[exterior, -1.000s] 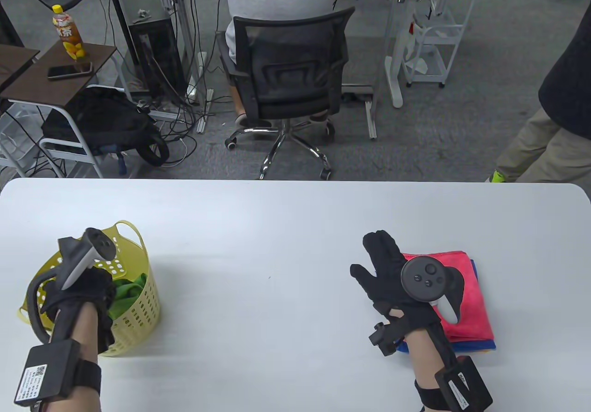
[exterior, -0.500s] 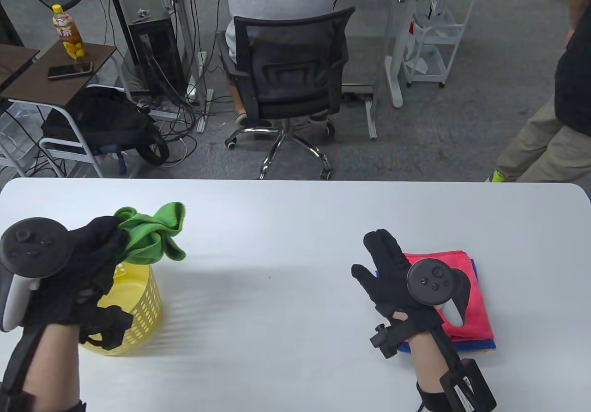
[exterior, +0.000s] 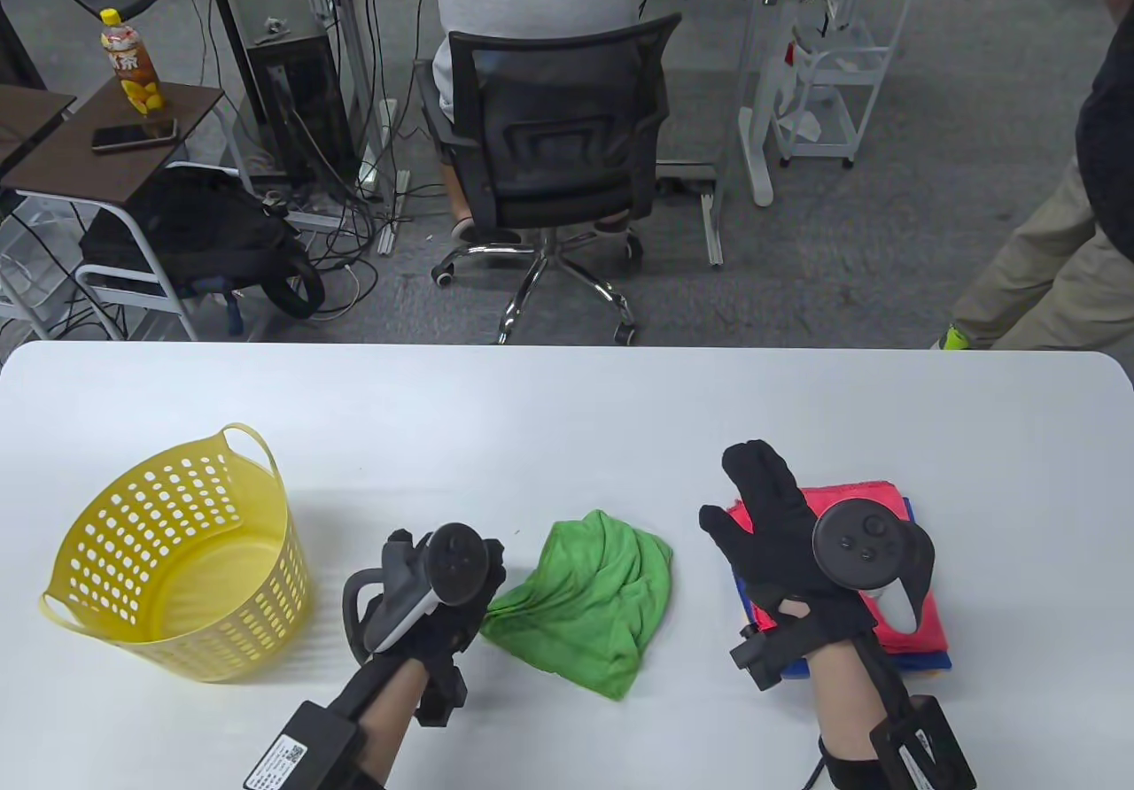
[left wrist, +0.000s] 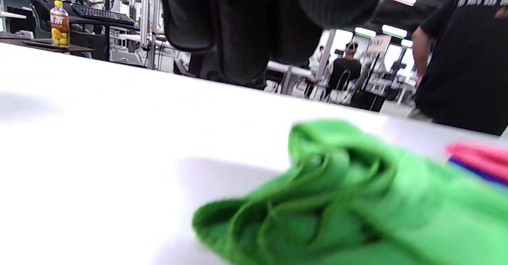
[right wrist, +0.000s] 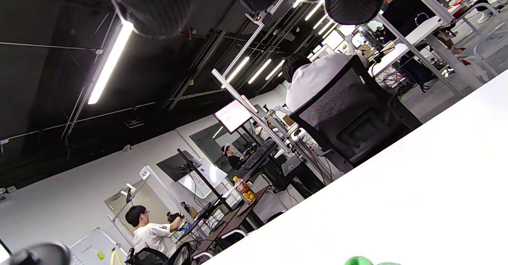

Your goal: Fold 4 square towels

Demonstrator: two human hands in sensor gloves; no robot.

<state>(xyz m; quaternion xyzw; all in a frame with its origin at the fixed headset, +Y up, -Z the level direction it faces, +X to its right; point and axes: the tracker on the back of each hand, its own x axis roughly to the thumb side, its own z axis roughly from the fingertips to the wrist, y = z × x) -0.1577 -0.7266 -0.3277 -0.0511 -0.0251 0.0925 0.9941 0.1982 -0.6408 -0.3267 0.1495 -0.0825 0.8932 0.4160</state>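
A crumpled green towel (exterior: 594,604) lies on the white table (exterior: 549,418) between my hands; it also fills the lower right of the left wrist view (left wrist: 337,201). My left hand (exterior: 469,613) is at the towel's left edge, and its fingers (left wrist: 246,31) hang above the table with no cloth in them. My right hand (exterior: 753,507) is open with fingers spread, lying over the left side of a stack of folded towels (exterior: 895,551), pink on top with blue and yellow edges below. The stack shows in the left wrist view (left wrist: 476,158).
An empty yellow perforated basket (exterior: 168,560) stands at the table's left. Past the far edge a person sits in a black office chair (exterior: 549,135), and another person stands at the right (exterior: 1063,241).
My left hand lifted the green towel out of the basket, carried it right and set it on the table. My right hand shifted slightly right over the stack.
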